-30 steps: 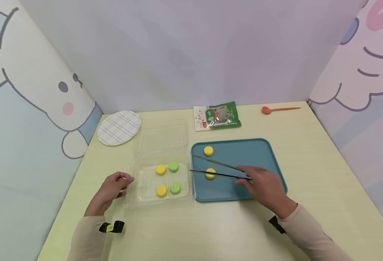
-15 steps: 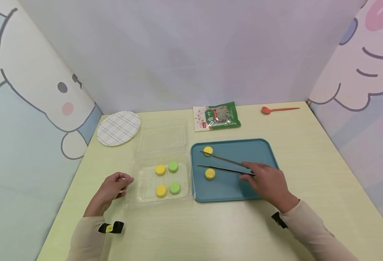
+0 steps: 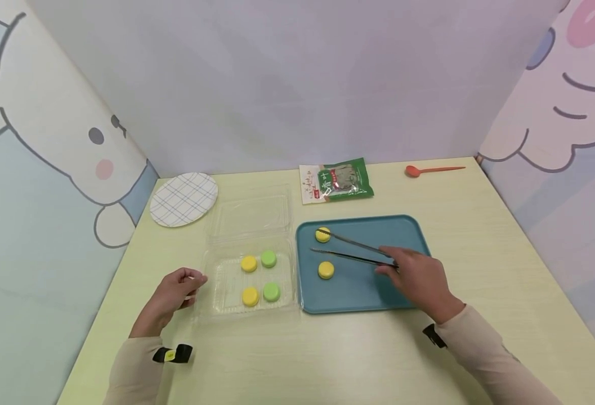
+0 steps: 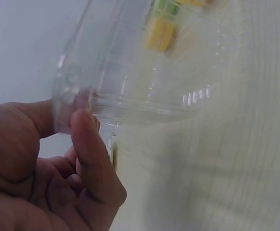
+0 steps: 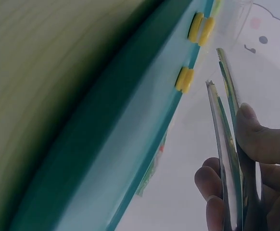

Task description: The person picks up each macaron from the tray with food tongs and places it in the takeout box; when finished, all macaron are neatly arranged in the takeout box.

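My right hand [image 3: 419, 280] grips metal tongs [image 5: 230, 139], their two arms spread apart with nothing between the tips. Below them a blue tray [image 3: 378, 292] bears two yellow macarons; one tong arm overlaps the far macaron [image 3: 322, 236] in the head view, while the near macaron [image 3: 326, 270] lies just in front of the other arm. At the left, my left hand [image 3: 175, 289] pinches the rim of a clear plastic box [image 4: 108, 103] between thumb and finger. Inside that box sit two yellow macarons [image 3: 250, 296] and two green macarons [image 3: 272, 291]. Its clear lid [image 3: 250, 218] lies folded back.
A checked plate [image 3: 184, 199] lies at the back left. Behind the tray is a green and white packet [image 3: 336, 181] with dried leaves showing. A red spoon [image 3: 431, 170] rests at the back right. Walls [image 3: 307, 84] rise behind and on both sides of the table.
My right hand has moved the tongs right and away from me, from over the near macaron and the box's edge toward the far macaron. The left hand stays at the box rim.
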